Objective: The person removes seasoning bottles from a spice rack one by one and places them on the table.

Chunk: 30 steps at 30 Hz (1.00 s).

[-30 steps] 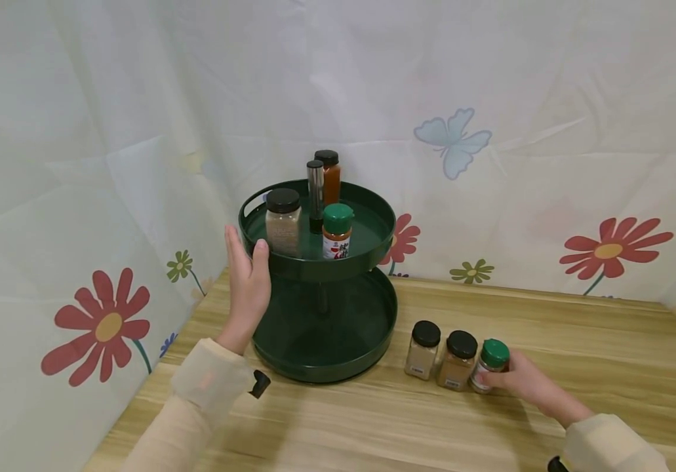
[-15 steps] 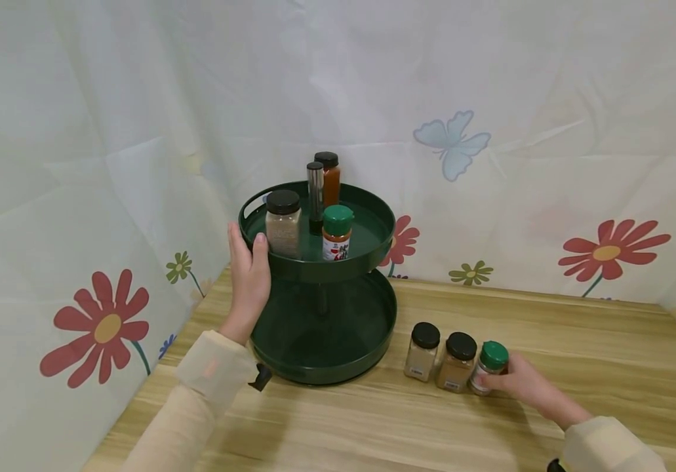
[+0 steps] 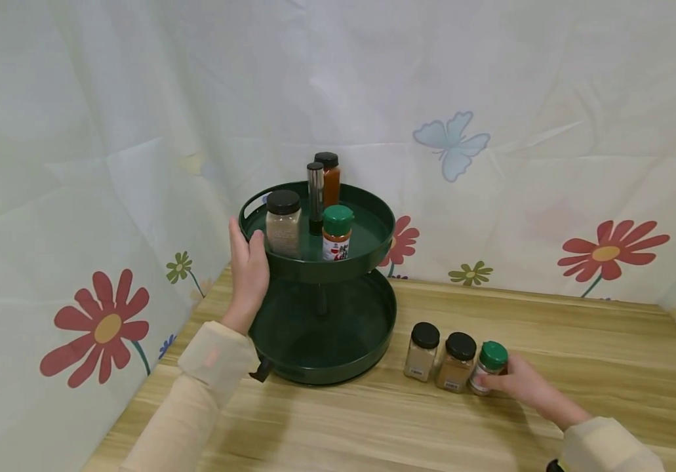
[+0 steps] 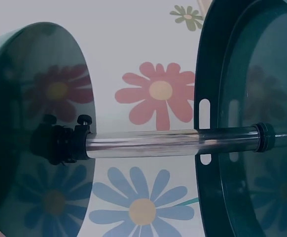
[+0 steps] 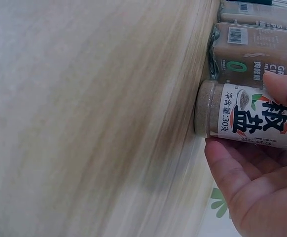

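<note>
In the head view, my left hand [image 3: 249,282] rests against the left side of the upper tier [image 3: 332,270] of a dark green two-tier turntable, fingers straight and thumb at the rim. Several spice bottles stand on that tier, among them a green-capped one [image 3: 337,226]. My right hand [image 3: 523,387] holds a small green-capped spice jar [image 5: 249,116] on the table, thumb on one side and fingers on the other. Right beside it stands a black-capped square jar of brown powder [image 3: 457,362], then a paler one [image 3: 422,352].
The lower tier [image 3: 320,375] sits on the wooden table [image 3: 349,432] below the upper one, joined by a metal post [image 4: 143,143]. A white curtain [image 3: 526,78] with printed flowers hangs behind and at the left.
My left hand has shifted slightly upward at the tier's rim. The right hand and the jar it holds have stayed in place.
</note>
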Tool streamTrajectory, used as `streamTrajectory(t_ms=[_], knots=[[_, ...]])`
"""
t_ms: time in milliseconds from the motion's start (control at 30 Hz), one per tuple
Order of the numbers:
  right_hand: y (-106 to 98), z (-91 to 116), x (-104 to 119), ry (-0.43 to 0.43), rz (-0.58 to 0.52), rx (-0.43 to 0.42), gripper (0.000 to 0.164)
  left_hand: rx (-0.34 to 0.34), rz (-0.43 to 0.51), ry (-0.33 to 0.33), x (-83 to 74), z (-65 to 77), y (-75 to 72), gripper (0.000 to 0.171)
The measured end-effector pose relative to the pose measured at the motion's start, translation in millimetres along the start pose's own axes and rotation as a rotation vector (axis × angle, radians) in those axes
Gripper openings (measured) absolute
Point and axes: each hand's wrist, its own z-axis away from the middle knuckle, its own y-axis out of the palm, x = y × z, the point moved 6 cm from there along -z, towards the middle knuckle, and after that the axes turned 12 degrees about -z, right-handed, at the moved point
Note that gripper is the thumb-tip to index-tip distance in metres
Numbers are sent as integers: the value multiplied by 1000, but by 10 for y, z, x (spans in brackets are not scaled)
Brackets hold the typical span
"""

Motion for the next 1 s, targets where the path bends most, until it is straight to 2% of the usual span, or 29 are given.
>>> streamTrajectory(t_ms=[167, 400, 633, 1000], knots=[[-3, 10, -5, 16, 9, 0, 40, 3, 11, -28, 14, -23, 10, 60], [-2, 13, -9, 35, 4, 4, 41, -4, 16, -22, 13, -31, 11, 60], [-8, -2, -33, 19, 16, 21, 41, -7, 14, -10, 4, -24, 11, 61], [-2, -6, -33, 38, 6, 7, 38, -24, 2, 1, -27, 11, -2, 63]])
